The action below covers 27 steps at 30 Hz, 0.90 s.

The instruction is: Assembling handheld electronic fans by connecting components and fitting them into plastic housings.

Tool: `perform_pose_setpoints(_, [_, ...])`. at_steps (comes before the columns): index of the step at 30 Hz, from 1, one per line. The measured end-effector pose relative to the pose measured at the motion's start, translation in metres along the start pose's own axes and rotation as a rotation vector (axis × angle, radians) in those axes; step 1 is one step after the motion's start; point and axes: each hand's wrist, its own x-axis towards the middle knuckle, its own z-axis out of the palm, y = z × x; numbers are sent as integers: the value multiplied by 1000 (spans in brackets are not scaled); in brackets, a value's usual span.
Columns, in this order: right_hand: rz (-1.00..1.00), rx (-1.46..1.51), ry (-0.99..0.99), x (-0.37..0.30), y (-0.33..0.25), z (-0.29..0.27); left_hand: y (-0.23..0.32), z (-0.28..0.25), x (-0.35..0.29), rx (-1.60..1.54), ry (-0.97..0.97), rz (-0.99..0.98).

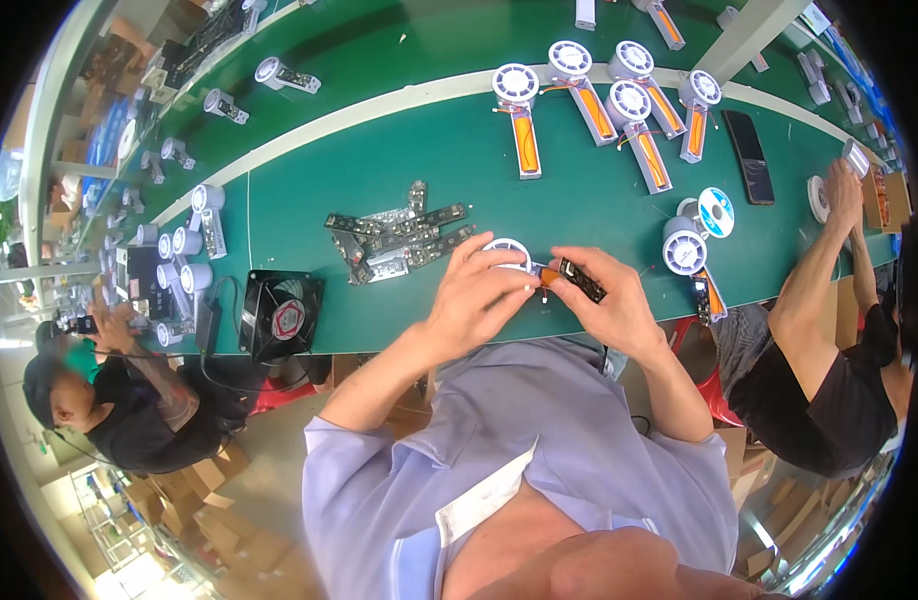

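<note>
White fan unit (507, 246) gripped in L hand (472, 295) (fingers curled), R hand (619, 298) angled inward, pinching blk PCB (582, 281).

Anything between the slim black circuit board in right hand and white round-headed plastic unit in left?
No loose obstacle visible; only a small orange piece and part of the right hand lie between circuit board and round-headed unit.

Before me a green workbench (379, 160) meets a pale rail (379, 107) with more green tabletop (399, 45) beyond it, red seats (716, 398) stand along its near side, and cardboard boxes (244, 535) crowd the pale floor (289, 450) near a white rack (101, 525) in bright light (129, 580).
</note>
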Motion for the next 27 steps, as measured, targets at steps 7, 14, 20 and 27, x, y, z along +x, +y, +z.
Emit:
perform_pose_setpoints(7, [-199, -114, 72, -4, 2, -2, 21, 15, 17, -162, 177, -354])
perform_pose_setpoints(14, [-150, -48, 215, -8, 0, 10, 20, 31, 25, 149, 279, -152])
perform_pose_setpoints(20, [-239, -166, 269, -6, -8, 13, 20, 34, 29, 191, 282, -95])
perform_pose_setpoints(27, [-258, -205, 277, -5, -7, 15, 20, 33, 29, 186, 271, -94])
